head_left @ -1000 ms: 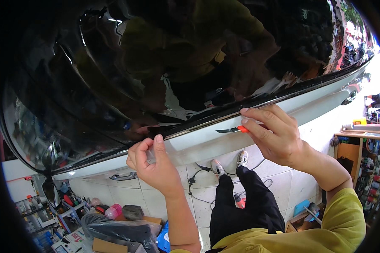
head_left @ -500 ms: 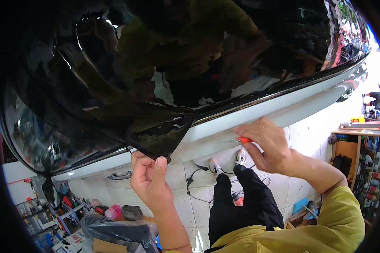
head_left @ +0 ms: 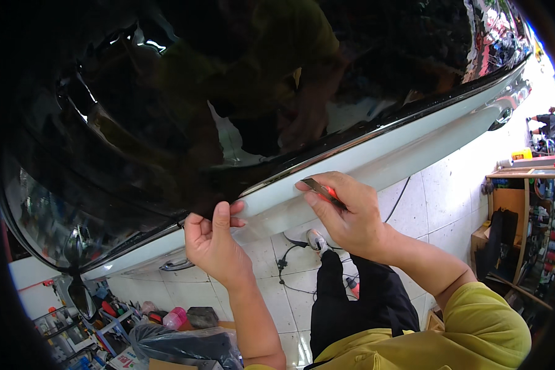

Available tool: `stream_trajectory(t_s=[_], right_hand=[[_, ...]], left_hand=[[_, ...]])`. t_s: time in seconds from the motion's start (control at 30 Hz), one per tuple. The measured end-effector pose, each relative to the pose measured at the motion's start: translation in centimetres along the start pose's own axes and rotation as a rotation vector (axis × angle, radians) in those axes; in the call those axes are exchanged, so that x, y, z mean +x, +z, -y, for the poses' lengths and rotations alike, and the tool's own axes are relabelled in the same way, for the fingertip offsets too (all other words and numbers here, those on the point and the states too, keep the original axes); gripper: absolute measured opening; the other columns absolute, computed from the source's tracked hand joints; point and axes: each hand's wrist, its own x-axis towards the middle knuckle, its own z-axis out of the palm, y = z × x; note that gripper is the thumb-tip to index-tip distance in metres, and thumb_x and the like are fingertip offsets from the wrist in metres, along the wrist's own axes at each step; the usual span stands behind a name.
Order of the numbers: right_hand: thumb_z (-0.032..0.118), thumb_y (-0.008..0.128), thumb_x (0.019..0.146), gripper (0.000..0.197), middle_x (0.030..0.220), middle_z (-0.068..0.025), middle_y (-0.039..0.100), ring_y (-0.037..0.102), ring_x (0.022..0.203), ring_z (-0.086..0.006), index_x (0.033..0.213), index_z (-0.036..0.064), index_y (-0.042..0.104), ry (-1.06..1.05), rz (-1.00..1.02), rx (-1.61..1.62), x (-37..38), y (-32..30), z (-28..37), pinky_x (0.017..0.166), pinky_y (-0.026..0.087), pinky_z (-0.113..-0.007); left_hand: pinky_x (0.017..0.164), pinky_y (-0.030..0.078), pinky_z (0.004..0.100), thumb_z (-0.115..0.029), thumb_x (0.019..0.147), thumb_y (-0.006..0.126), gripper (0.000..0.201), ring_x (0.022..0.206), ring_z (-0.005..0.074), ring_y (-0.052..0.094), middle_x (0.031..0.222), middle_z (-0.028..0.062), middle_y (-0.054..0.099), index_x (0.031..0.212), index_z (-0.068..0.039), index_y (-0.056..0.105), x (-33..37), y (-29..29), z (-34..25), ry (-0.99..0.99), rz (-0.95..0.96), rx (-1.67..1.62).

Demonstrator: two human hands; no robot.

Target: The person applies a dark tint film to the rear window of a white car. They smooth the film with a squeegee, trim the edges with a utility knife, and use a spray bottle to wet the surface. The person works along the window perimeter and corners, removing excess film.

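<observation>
A glossy black car window (head_left: 240, 98) with dark tint film fills the upper view, above a chrome trim strip (head_left: 376, 132) and a white car door (head_left: 413, 154). My left hand (head_left: 214, 242) pinches the loose lower edge of the dark film (head_left: 213, 200) between thumb and fingers. My right hand (head_left: 345, 216) holds a small red-handled cutter blade (head_left: 322, 189) pressed flat against the trim line just right of the left hand. Both forearms rise from below; a yellow sleeve covers my right arm.
A white tiled floor (head_left: 450, 203) lies beneath, with a black cable (head_left: 290, 259) trailing by my shoes. Clutter of tools, bottles and a black plastic bag (head_left: 179, 342) sits lower left. Wooden shelves (head_left: 518, 209) stand at right; a person (head_left: 552, 126) is far right.
My right hand slid leftward and down along the trim with the blade. My left hand moved right and now pinches the film's loose edge instead of pressing the door.
</observation>
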Motion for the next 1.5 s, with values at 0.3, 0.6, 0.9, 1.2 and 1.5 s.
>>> stream_trajectory(t_s=[0.3, 0.6, 0.9, 1.2, 1.5], right_hand=[[0.002, 0.084, 0.086, 0.049, 0.11, -0.0178, 0.075, 0.069, 0.087, -0.0335, 0.131, -0.0054, 0.068, -0.641, 0.144, -0.57, 5.3, -3.7, 1.0, 0.071, 0.059, -0.039], [0.001, 0.081, 0.088, 0.032, 0.105, -0.015, 0.076, 0.069, 0.087, -0.0307, 0.117, -0.0029, 0.07, -0.471, 0.25, -0.522, 6.1, -3.4, 2.1, 0.068, 0.059, -0.038], [-0.006, 0.079, 0.075, 0.044, 0.108, -0.0175, 0.075, 0.07, 0.089, -0.0328, 0.118, -0.0072, 0.071, -0.714, 0.287, -0.672, 6.7, -2.6, 2.8, 0.07, 0.06, -0.038], [0.009, 0.074, 0.072, 0.052, 0.107, -0.017, 0.07, 0.067, 0.091, -0.0309, 0.122, -0.0079, 0.072, -0.851, 0.4, -0.712, 7.7, 0.5, 3.5, 0.069, 0.059, -0.037], [0.007, 0.073, 0.069, 0.056, 0.104, -0.0168, 0.069, 0.066, 0.089, -0.031, 0.122, -0.0098, 0.072, -0.847, 0.429, -0.801, 7.7, 1.6, 4.1, 0.066, 0.057, -0.037]], left_hand=[[0.072, 0.046, 0.0251, -0.007, 0.093, 0.088, 0.027, 0.089, 0.0151, 0.062, 0.105, 0.0045, 0.066, 0.113, -0.005, 0.069, 1.4, 0.0, 2.0, 0.649, -0.237, 0.574], [0.098, 0.035, 0.0412, -0.021, 0.085, 0.085, 0.027, 0.112, 0.0237, 0.055, 0.11, -0.0023, 0.069, 0.112, -0.026, 0.086, 1.7, 1.4, 2.6, 1.209, 0.102, 0.996], [0.096, 0.032, 0.0397, -0.016, 0.082, 0.086, 0.024, 0.108, 0.0262, 0.052, 0.098, 0.0004, 0.064, 0.104, -0.023, 0.088, 3.3, -3.1, 1.8, 1.124, -0.001, 1.054], [0.091, 0.038, 0.0392, -0.012, 0.081, 0.086, 0.023, 0.105, 0.0274, 0.053, 0.094, 0.001, 0.063, 0.102, -0.02, 0.086, 4.2, -4.0, 2.5, 1.122, -0.025, 0.982], [0.088, 0.038, 0.0386, -0.01, 0.079, 0.086, 0.024, 0.103, 0.0267, 0.051, 0.091, -0.0004, 0.061, 0.101, -0.021, 0.085, 5.1, -4.2, 3.7, 1.156, -0.053, 0.885]])
